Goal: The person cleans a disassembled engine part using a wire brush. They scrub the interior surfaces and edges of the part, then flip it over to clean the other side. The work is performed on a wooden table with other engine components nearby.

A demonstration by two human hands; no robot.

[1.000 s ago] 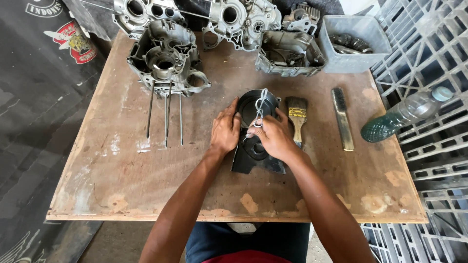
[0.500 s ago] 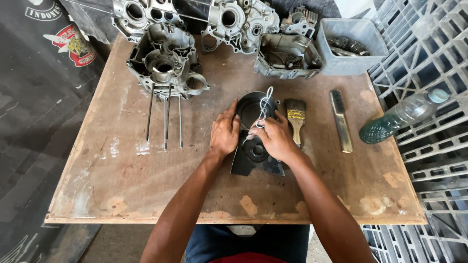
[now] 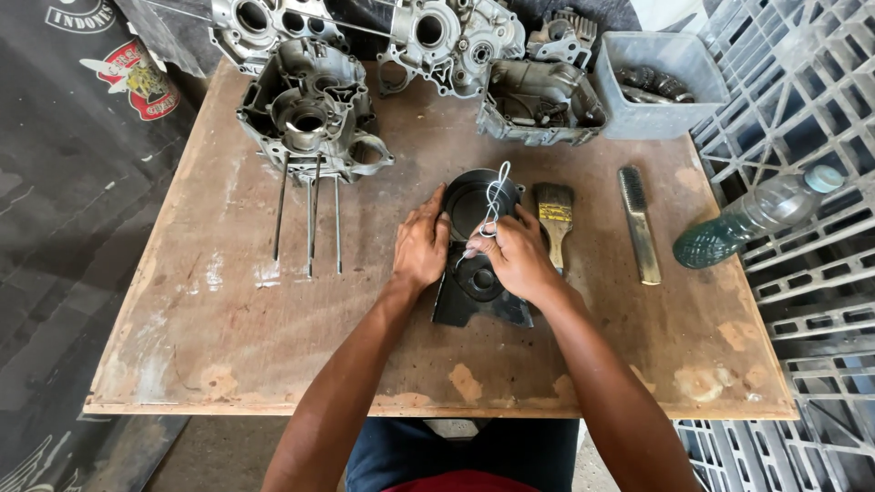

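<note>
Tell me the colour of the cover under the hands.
Black cover, with a white cord looped over it; head view.

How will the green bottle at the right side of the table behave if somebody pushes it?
The green bottle lies on its side, partly over the table edge, so it would probably roll. It looks like thin plastic, likely light and slightly squashy. It rests against the white grid, which may stop it from rolling far.

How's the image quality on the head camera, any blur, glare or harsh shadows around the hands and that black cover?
Head view: sharp, evenly daylit, no motion blur; the left hand and right hand cast only soft shadows on the black cover; wide-lens bowing bends the table edges; mild shine on the bottle.
</note>
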